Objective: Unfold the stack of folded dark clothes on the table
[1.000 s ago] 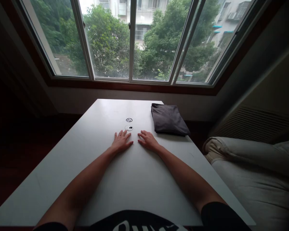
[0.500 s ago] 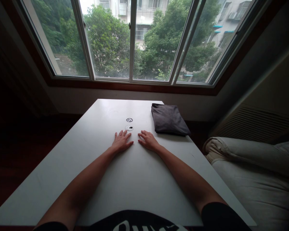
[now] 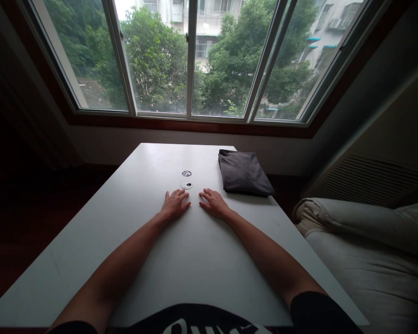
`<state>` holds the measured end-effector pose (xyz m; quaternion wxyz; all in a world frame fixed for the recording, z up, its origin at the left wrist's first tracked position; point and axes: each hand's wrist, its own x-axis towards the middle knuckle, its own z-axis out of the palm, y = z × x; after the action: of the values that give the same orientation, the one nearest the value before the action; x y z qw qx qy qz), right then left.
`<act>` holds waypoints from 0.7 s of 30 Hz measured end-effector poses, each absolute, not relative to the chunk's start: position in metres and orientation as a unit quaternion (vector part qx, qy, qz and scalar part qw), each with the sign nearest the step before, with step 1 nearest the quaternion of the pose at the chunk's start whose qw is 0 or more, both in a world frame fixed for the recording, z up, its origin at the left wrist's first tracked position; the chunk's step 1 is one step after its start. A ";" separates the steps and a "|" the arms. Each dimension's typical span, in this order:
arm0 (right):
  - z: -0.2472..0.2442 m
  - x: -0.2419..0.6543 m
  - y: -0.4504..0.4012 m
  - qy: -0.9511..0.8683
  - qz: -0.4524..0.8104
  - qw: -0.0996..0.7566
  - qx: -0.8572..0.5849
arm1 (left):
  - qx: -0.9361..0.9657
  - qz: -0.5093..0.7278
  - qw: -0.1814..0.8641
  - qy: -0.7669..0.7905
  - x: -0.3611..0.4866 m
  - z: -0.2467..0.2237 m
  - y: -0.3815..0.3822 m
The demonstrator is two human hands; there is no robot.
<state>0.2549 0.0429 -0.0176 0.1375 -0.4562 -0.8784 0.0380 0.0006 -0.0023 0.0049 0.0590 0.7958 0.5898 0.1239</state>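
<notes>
My left hand (image 3: 175,204) lies palm down on the white table (image 3: 125,250), its fingers apart and nothing in it. Just beyond its fingertips is a round mark (image 3: 186,184) on the tabletop, with a second, smaller round mark (image 3: 186,173) behind it. To the right, my right hand (image 3: 213,203) also rests palm down with fingers spread, holding nothing. A folded dark grey cloth (image 3: 244,172) lies at the table's back right, a little beyond my right hand and not touched by it.
A wide window (image 3: 191,118) with trees outside spans the wall behind the table. At the right, a pale cushioned seat (image 3: 372,255) stands close to the table's side edge. A slatted panel (image 3: 365,178) is behind that seat.
The fingers of my left hand have drawn slightly closer together, and its thumb has shifted a little to the left. My right hand and the cloth stay in place.
</notes>
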 end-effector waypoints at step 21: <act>0.014 0.302 0.068 -0.726 -0.134 0.298 -0.605 | 0.742 0.204 0.055 0.637 0.006 0.023 -0.006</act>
<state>0.3024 0.0679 0.0138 0.2979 -0.6052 -0.7261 -0.1335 0.0055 -0.0058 0.0229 0.0551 0.7417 0.6367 0.2039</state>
